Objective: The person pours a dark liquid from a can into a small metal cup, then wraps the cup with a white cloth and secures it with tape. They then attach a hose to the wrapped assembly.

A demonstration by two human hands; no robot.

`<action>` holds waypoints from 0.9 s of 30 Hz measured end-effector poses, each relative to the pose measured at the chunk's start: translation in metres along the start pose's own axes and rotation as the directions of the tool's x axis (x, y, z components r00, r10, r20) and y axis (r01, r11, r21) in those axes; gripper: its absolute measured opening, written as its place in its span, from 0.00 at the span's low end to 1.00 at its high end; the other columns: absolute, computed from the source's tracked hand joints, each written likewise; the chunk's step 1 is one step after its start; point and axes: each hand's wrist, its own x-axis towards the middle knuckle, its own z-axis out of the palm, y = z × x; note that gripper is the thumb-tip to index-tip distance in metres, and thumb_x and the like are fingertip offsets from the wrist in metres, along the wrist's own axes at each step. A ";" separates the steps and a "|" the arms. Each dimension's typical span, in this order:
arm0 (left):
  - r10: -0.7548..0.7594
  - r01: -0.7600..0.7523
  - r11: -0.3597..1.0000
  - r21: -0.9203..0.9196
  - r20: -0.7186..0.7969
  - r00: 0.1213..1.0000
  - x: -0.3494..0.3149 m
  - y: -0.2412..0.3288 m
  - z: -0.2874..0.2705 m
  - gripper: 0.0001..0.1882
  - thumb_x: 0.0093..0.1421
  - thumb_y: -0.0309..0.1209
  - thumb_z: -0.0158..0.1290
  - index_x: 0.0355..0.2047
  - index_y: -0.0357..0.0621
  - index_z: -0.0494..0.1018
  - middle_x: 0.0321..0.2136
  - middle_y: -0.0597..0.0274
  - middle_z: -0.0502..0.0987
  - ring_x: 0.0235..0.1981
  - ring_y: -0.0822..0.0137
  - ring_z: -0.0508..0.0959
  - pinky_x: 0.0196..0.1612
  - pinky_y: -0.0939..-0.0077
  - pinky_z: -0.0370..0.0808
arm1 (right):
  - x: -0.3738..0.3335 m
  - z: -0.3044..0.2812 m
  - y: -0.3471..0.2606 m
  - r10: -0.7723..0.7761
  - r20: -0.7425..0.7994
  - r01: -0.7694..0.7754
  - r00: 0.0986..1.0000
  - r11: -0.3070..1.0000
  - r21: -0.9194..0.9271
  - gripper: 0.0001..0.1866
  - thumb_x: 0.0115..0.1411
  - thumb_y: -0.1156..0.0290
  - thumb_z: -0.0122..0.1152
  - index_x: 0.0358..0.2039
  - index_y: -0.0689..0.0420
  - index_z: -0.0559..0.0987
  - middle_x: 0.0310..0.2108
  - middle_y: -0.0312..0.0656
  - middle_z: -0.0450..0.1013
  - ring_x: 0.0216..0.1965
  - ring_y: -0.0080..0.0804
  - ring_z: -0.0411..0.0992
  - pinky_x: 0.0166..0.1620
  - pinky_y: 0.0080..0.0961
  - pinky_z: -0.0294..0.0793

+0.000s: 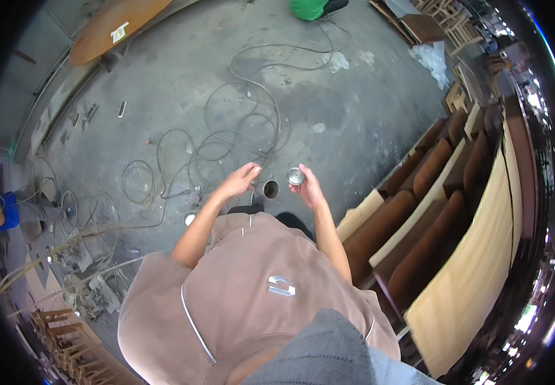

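My right hand (309, 188) is closed on the edge of a small round silver metal lid or shallow cup (295, 176); which of the two I cannot tell. To the left of it, my left hand (240, 181) has its fingers curled together, and what they may grip is too small to make out. Just right of the left hand is an open round can (270, 188) with a dark inside; whether the left hand bears it is unclear. A thin hose (271, 149) runs from the floor close up to the left fingers.
Hose loops (216, 151) lie over the grey floor ahead. On the right stand rows of brown curved wooden furniture parts (412, 218) beside pale boards (463, 276). A wooden tabletop (113, 29) is at far left. A person in green (309, 8) is at the top.
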 end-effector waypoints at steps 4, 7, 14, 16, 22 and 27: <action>0.035 -0.051 0.981 0.188 0.087 0.996 0.090 0.090 -0.028 0.25 0.73 0.58 0.45 0.59 0.59 0.71 0.42 0.59 0.79 0.36 0.66 0.81 0.31 0.68 0.75 | 0.074 0.009 -0.116 -0.025 0.073 0.037 0.997 0.983 -0.180 0.24 0.71 0.46 0.54 0.48 0.55 0.79 0.28 0.33 0.74 0.24 0.22 0.70 0.27 0.21 0.67; 0.001 -0.037 0.964 0.264 0.135 0.991 0.170 0.141 -0.052 0.24 0.73 0.58 0.45 0.58 0.57 0.71 0.37 0.60 0.79 0.35 0.67 0.81 0.30 0.70 0.74 | 0.155 0.011 -0.185 -0.022 0.175 0.062 0.984 0.972 -0.228 0.24 0.70 0.46 0.56 0.48 0.55 0.79 0.29 0.31 0.73 0.23 0.18 0.68 0.25 0.18 0.65; 0.060 -0.058 0.995 -0.079 0.017 0.998 0.394 0.235 -0.110 0.24 0.74 0.55 0.45 0.54 0.50 0.73 0.32 0.61 0.80 0.18 0.78 0.70 0.21 0.79 0.68 | 0.382 -0.029 -0.355 0.121 0.325 0.022 0.938 0.914 -0.405 0.23 0.68 0.45 0.57 0.46 0.53 0.82 0.31 0.28 0.74 0.26 0.13 0.68 0.22 0.15 0.60; 0.069 -0.072 0.992 -0.106 -0.031 0.997 0.447 0.274 -0.140 0.24 0.74 0.55 0.46 0.55 0.49 0.73 0.32 0.62 0.79 0.18 0.78 0.68 0.20 0.79 0.67 | 0.446 -0.021 -0.411 0.189 0.320 -0.017 0.928 0.881 -0.472 0.25 0.66 0.44 0.59 0.48 0.52 0.82 0.33 0.29 0.75 0.27 0.14 0.69 0.22 0.16 0.59; -0.025 -0.057 0.927 -0.371 -0.213 0.977 0.546 0.342 -0.242 0.23 0.76 0.50 0.45 0.57 0.45 0.73 0.34 0.64 0.79 0.21 0.79 0.71 0.20 0.83 0.66 | 0.598 0.045 -0.547 0.361 0.377 -0.014 0.853 0.738 -0.675 0.32 0.63 0.34 0.58 0.48 0.50 0.84 0.34 0.30 0.78 0.30 0.16 0.71 0.23 0.15 0.59; -0.080 -0.126 0.857 -0.499 -0.372 0.925 0.635 0.350 -0.359 0.21 0.77 0.49 0.45 0.52 0.44 0.73 0.44 0.66 0.79 0.33 0.77 0.78 0.20 0.84 0.68 | 0.752 0.104 -0.620 0.301 0.354 0.037 0.886 0.713 -0.700 0.45 0.65 0.23 0.40 0.49 0.56 0.81 0.17 0.35 0.71 0.13 0.18 0.60 0.19 0.19 0.53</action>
